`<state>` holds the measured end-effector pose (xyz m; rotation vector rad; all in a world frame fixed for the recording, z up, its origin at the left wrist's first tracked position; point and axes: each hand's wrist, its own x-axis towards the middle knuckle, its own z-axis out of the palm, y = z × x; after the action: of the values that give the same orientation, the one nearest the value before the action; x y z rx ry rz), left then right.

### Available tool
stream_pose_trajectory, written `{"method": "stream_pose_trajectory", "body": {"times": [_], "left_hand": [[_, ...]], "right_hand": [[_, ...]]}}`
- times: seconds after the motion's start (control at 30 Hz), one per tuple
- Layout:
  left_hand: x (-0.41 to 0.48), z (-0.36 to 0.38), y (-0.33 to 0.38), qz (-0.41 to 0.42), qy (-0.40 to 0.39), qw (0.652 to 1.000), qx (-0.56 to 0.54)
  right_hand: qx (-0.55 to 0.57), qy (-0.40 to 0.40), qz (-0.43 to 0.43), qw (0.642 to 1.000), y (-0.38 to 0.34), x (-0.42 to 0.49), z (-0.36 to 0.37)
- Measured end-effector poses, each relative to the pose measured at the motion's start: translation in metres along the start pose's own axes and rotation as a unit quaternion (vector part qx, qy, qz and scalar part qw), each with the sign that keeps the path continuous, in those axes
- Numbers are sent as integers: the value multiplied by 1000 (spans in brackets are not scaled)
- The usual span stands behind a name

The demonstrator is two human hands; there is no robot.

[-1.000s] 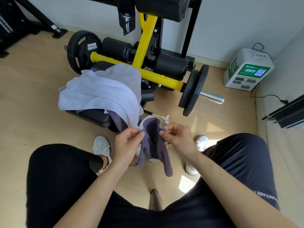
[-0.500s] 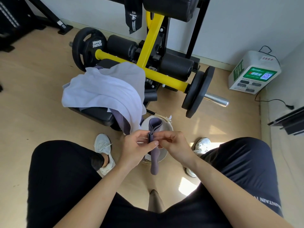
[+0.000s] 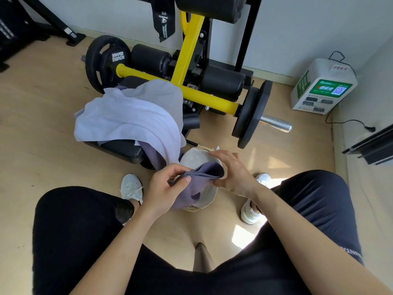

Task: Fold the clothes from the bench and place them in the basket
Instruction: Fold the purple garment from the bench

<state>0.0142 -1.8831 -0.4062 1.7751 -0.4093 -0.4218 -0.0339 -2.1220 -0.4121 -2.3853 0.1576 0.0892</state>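
Head view: both hands pinch a purple-grey garment [image 3: 197, 184] right over the pale basket [image 3: 196, 159] on the floor. The left hand [image 3: 168, 184] grips its near edge, the right hand [image 3: 231, 173] clamps the folded end. Behind, lavender clothes [image 3: 129, 120] drape the padded desk [image 3: 122, 149]. The black weight plate [image 3: 107, 63] reads "HAMMER STRENGTH". At the wall, a white box [image 3: 323, 86] shows a green label with a QR code, its text too small to read.

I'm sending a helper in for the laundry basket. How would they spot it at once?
Find the yellow-framed weight machine; the basket sits on the floor before it, between the seated person's white shoes. It is the only round, pale woven thing there.
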Motion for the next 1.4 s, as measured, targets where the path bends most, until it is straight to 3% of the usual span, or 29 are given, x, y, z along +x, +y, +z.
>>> {"method": "stream_pose_trajectory", "body": {"times": [0.13,0.3,0.43,0.67,0.83,1.13,1.4], "left_hand": [[-1,-8,2,1,8,1000,-9],[3,-12,1,-31,78,996,-28],[3,-11,1,-63,68,995,-42],[2,6,6,-8,-51,997,62],[7,19,6,46,-20,989,139],[8,8,21,103,-25,990,94],[11,-33,47,55,117,989,-66]], "right_hand": [[81,-42,18,996,-2,2,-11],[288,-10,46,956,-7,0,-18],[343,9,13,939,-15,-3,-16],[295,-15,-29,955,-24,-9,-11],[278,-23,-35,960,-21,-11,-7],[272,-104,24,956,-15,-9,-3],[177,-120,46,976,1,-1,10]]}}
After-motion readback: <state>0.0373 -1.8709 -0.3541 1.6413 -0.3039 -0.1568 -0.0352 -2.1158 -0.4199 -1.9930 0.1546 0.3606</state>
